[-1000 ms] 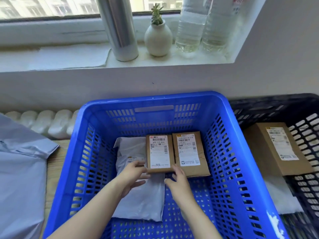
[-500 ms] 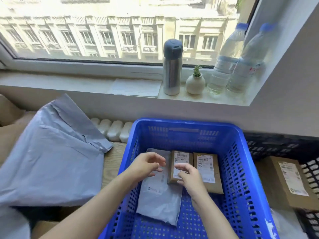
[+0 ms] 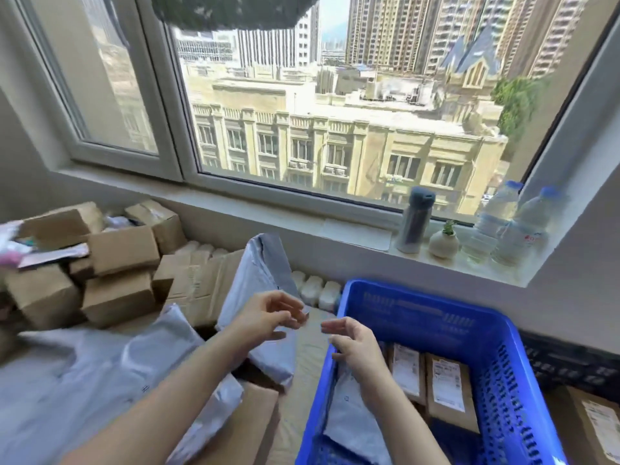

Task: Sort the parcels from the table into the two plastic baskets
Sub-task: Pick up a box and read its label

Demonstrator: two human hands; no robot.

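the parcels still to sort lie on the worktop (image 3: pixel 302 350) to the left of and beneath the fingers: grey poly mailers (image 3: pixel 258 263), crumpled and slack, and a heap of brown cardboard boxes (image 3: pixel 120 250) further left, stacked unevenly with some tilted. the left hand (image 3: pixel 268 313) hovers over the nearest mailer with fingers loosely curled and apart, holding nothing; the right hand (image 3: pixel 352 344) hangs at the near-left rim of the blue basket (image 3: pixel 419 297), fingers relaxed and spread, also empty. just right of the right hand's fingers, inside that basket, lie two flat labelled brown parcels (image 3: pixel 446 387) side by side and a grey mailer (image 3: pixel 349 417). beyond the blue basket, well right of both hands, the black basket (image 3: pixel 570 364) holds another box (image 3: pixel 597 427). the risk i judge from here: a limp mailer may slip or fold in a loose pinch, and tugging one from under the leaning boxes could topple the heap.
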